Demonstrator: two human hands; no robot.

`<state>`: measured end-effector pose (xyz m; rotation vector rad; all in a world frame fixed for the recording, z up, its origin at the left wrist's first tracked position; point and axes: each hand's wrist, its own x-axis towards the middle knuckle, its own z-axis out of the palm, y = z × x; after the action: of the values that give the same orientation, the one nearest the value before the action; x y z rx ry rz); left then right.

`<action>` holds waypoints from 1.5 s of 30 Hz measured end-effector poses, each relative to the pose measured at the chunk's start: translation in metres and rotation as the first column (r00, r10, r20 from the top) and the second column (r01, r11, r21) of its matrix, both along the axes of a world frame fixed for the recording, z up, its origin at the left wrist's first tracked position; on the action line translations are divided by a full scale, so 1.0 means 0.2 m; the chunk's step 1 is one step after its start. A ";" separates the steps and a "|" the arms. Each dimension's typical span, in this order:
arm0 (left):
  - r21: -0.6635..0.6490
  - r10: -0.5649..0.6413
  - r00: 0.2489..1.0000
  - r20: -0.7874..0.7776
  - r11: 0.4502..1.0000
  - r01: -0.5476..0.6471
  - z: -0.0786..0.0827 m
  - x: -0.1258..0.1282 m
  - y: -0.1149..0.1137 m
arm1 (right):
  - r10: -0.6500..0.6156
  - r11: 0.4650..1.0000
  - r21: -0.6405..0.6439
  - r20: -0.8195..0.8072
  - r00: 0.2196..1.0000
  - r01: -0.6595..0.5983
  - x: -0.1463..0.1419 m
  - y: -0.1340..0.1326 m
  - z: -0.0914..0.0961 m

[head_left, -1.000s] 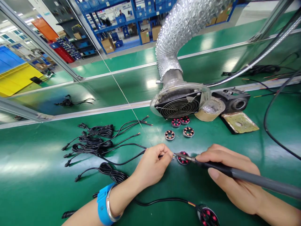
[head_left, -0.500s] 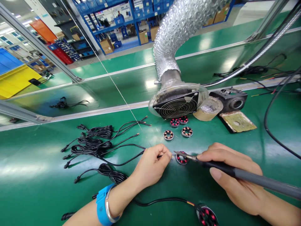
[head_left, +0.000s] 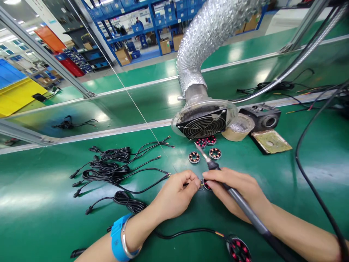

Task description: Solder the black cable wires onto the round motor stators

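Note:
My left hand is pinched shut on the bare end of a thin black cable, right beside a small round wound coil part on the green bench. My right hand grips a grey soldering iron, its tip now lifted and pointing away toward the fan. The fingertips of my right hand also touch the coil part, which they mostly hide. A blue wristband sits on my left wrist.
Several more coil parts lie in front of the fume extractor fan with its foil duct. Bundled black cables lie left. A solder roll, iron stand and sponge sit right. A wired coil part lies near me.
My right hand has moved left onto the coil part and swung the iron's tip up and away from it. My left hand has stayed in place.

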<state>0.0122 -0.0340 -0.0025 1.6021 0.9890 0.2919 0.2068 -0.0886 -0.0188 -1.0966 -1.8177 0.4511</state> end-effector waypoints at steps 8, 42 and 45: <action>0.076 -0.058 0.996 -0.071 0.995 0.063 0.04 0.00 -0.01 | 0.001 0.990 0.138 0.077 0.997 -0.012 -0.02 0.02 -0.04; -0.085 0.154 0.988 -0.012 0.984 -0.155 -0.04 0.02 -0.02 | -0.027 0.996 -0.083 -0.066 0.997 0.022 0.09 -0.10 0.06; -0.081 0.150 0.988 -0.018 0.985 -0.151 -0.04 0.02 -0.02 | -0.034 0.991 -0.135 -0.111 0.993 0.019 0.14 -0.13 0.08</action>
<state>0.0152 -0.0373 -0.0103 1.4585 1.1202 0.3411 0.2351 -0.1153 -0.0032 -1.1614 -1.6915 0.6150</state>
